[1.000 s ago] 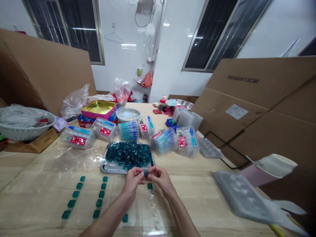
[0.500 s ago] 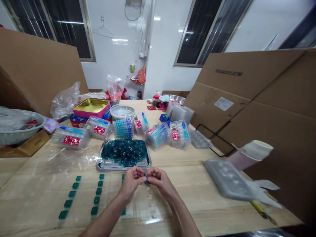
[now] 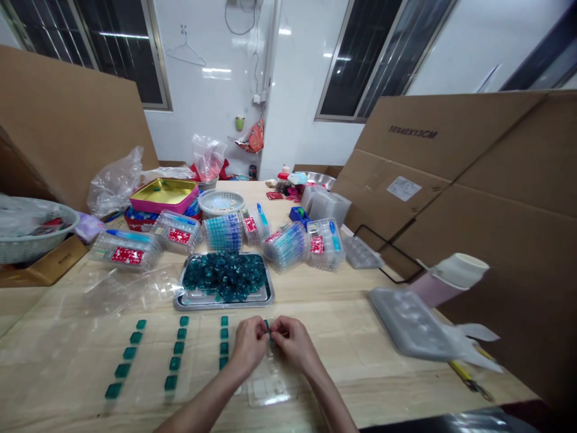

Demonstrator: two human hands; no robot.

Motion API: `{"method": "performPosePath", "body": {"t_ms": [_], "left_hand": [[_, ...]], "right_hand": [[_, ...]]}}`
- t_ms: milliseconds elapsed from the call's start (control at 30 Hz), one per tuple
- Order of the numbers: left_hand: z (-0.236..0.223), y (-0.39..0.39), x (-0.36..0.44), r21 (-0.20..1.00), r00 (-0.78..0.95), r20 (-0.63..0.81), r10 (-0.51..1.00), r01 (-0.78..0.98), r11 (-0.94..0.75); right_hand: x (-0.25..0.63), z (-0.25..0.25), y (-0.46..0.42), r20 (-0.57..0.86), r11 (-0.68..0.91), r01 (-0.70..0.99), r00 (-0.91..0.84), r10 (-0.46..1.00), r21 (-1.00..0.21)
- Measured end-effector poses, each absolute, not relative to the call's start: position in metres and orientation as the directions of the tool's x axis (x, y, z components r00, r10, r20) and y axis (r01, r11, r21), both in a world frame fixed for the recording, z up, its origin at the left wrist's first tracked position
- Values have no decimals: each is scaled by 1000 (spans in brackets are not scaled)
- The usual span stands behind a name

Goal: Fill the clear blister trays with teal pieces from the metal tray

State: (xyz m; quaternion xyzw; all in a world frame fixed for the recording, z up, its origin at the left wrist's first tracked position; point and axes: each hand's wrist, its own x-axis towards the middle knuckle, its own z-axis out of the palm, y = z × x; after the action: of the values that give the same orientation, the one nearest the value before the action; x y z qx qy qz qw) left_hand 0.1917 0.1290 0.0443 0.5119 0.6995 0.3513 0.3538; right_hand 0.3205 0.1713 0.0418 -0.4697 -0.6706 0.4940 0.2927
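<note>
My left hand and my right hand meet over a clear plastic blister tray on the wooden table. Both pinch one small teal square piece between their fingertips. Just beyond them stands a metal tray heaped with several teal pieces. To the left, more teal squares sit in columns in clear trays lying flat on the table.
Stacks of clear packed boxes line the table behind the metal tray. A yellow tin, white baskets and plastic bags stand at the back left. Grey trays and a pink bottle lie right. Cardboard sheets lean on both sides.
Both hands have drawn a little nearer to me, still pinching the teal piece. The view has shifted, so the table's things sit slightly further left and higher.
</note>
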Motion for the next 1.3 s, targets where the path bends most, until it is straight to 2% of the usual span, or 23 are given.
{"method": "performPosePath", "body": {"t_ms": [100,233,367,533,633,767,867,967,1033,1133,1300], "left_hand": [[45,129,193,758,-244,-121,962,604,248],[43,128,191,701,-172,-100,980,686,192],[41,126,189,712,-111,-83,990,689,136],[35,123,190,753,-153,-53,987,643,140],[31,122,189,791,-173,-48,984,595,143],[35,124,181,864,-212,-61,975,478,158],[43,129,173,954,-266,-45,963,273,120],[55,133,168,996,-265,-65,962,-79,45],[61,133,168,969,-187,-87,978,-243,39],[66,130,171,956,-94,-111,989,-283,80],[61,124,174,958,-54,-175,983,-241,157]], "right_hand": [[320,38,170,-40,140,426,-386,922,-894],[318,37,177,-10,209,485,-410,912,-849],[305,43,204,66,286,505,-409,910,-815],[274,49,246,272,521,582,-463,843,-625],[266,47,260,284,568,553,-516,808,-610],[275,49,259,268,505,532,-460,846,-680],[289,53,242,203,399,471,-413,888,-787],[301,55,215,-10,62,150,-438,899,-987],[307,56,198,-130,-178,-58,-470,873,-982],[312,56,180,-166,-258,-147,-458,873,-955],[317,62,170,-130,-202,-127,-429,894,-971]]}}
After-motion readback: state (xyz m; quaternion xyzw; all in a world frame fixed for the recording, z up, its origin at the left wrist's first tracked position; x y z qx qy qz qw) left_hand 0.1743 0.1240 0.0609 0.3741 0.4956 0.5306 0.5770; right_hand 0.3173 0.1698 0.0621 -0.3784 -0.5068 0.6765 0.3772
